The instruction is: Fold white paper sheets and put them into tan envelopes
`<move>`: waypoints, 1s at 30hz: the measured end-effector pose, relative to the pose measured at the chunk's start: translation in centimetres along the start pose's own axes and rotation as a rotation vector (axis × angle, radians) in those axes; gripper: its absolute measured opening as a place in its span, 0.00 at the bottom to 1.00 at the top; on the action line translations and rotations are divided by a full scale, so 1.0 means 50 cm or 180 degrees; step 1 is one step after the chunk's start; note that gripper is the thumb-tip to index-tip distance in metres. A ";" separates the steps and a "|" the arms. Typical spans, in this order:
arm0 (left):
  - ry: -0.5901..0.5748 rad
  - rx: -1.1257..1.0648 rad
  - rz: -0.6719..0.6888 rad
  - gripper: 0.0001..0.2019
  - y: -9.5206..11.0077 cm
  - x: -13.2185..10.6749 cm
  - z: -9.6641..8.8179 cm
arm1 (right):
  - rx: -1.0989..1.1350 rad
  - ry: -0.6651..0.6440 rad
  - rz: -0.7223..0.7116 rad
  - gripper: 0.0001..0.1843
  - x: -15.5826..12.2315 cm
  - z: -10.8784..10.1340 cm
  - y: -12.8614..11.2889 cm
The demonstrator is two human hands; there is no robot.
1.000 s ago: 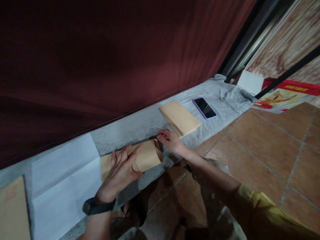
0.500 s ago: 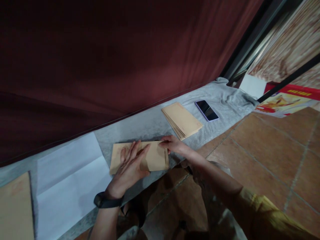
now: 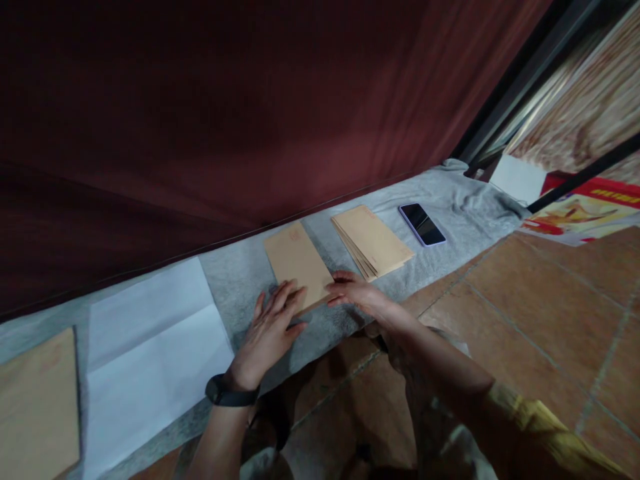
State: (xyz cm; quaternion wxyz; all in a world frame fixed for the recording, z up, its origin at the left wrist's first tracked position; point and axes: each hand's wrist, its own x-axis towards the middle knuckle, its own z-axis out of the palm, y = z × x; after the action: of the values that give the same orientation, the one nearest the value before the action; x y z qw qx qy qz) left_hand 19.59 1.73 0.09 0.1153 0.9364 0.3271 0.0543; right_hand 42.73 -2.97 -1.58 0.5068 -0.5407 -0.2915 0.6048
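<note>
A brown paper envelope (image 3: 297, 250) lies on the grey cloth between my hands, its long side running away from me and a faint reddish print near its far end. My left hand (image 3: 270, 330), a black band on its wrist, has its fingers spread along the envelope's near left edge, some of them resting on the paper. At the near right edge, the fingers of my right hand (image 3: 357, 295) are stretched out and touch the side. Just beyond that hand sits a fanned stack of similar envelopes (image 3: 373, 237).
A creased white sheet of paper (image 3: 150, 360) lies to the left, with another brown envelope (image 3: 37, 400) past it. A phone in a purple case (image 3: 423, 225) rests at the right on the grey cloth (image 3: 465, 200). A dark red curtain (image 3: 225, 120) hangs behind; tiled floor (image 3: 540, 300) is at the right.
The envelope has turned from lying sideways to pointing away from me. My right hand has let go its pinch on the corner, and my left hand has slid from its top to its edge.
</note>
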 end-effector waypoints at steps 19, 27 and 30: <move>0.0039 -0.0202 0.0215 0.20 0.035 -0.006 0.023 | -0.3872 0.0439 -0.0987 0.08 -0.025 -0.013 -0.022; 0.0124 -0.0275 -0.0231 0.11 0.064 -0.003 0.021 | -0.3805 -0.0782 -0.1883 0.16 -0.026 -0.027 -0.005; 0.0166 -0.0231 -0.0272 0.09 0.064 -0.005 0.025 | -0.3924 -0.0833 -0.1907 0.19 -0.026 -0.032 -0.001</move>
State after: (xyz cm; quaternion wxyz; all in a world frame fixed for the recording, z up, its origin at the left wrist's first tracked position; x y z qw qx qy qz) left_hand 21.56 -1.09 -0.33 0.1429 0.9150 0.3675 0.0856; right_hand 44.13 -4.48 -1.46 0.2132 -0.5488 -0.7769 0.2233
